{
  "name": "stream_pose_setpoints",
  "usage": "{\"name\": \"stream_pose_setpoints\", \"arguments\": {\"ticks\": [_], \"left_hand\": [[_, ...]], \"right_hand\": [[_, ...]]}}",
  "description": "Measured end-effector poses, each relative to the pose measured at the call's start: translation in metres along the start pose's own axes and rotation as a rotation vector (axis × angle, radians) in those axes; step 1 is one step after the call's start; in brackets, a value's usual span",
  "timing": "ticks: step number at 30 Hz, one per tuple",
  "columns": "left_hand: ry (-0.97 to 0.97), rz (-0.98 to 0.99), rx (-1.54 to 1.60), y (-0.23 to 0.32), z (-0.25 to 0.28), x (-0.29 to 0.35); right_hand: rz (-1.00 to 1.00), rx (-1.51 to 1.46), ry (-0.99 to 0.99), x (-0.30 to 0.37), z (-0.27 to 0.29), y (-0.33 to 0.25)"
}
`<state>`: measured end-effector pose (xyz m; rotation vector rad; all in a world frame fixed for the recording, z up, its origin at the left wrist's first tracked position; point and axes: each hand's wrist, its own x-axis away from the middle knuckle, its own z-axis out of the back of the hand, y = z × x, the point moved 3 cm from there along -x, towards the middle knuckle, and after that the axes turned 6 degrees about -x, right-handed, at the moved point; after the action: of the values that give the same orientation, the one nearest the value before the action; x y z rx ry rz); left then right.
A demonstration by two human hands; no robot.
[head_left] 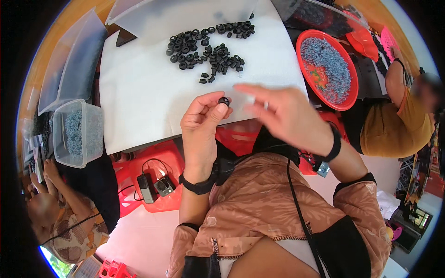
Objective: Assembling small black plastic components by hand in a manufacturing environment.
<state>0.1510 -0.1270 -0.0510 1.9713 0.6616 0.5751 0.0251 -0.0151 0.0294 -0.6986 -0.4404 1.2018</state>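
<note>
Between the thumb and fingers of my left hand [200,121] is a small black ring-shaped part [224,100], held over the near part of the white tabletop [139,97]. Just to its right, my right hand [289,116] is blurred by motion. Its index finger points toward the black part and its thumb stands apart, with nothing visible between them. Beyond my hands lies a loose spread of black pieces: round rings [183,46] at the left and back, and short black cylinders [222,60] nearer the middle.
A red round tray [353,88] of small blue-grey pieces stands right, near a co-worker in a mustard top [389,125]. At left are a clear plastic tub [95,139] and another person [79,217]. A red stool [169,201] bears small black devices. Translucent bins [74,60] line the back.
</note>
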Motion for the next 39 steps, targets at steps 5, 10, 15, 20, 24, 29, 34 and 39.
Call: {"name": "stream_pose_setpoints", "arguments": {"ticks": [5,10,15,20,24,29,34,39], "left_hand": [[-0.031,0.063,0.179,0.004,-0.004,-0.002],[0.002,0.056,0.225,0.003,0.004,-0.001],[-0.042,0.04,0.267,0.002,0.009,-0.001],[-0.017,0.038,0.258,0.003,0.008,-0.001],[-0.039,0.037,0.286,0.003,0.008,-0.002],[0.028,0.081,0.284,0.007,0.001,-0.004],[-0.018,0.111,0.225,0.008,-0.007,-0.009],[0.007,0.081,0.133,0.007,-0.012,-0.007]], "right_hand": [[0.014,0.271,0.224,-0.04,0.016,0.036],[0.039,0.309,0.188,-0.055,-0.008,0.037],[0.177,0.216,0.116,-0.073,-0.032,0.024],[0.155,0.25,0.083,-0.083,-0.043,0.024],[0.214,0.174,0.151,-0.08,-0.041,0.024],[0.396,-0.1,0.236,-0.058,-0.016,0.003],[0.511,-0.182,0.214,-0.042,-0.005,0.002],[0.508,-0.014,0.213,-0.038,0.0,0.001]]}}
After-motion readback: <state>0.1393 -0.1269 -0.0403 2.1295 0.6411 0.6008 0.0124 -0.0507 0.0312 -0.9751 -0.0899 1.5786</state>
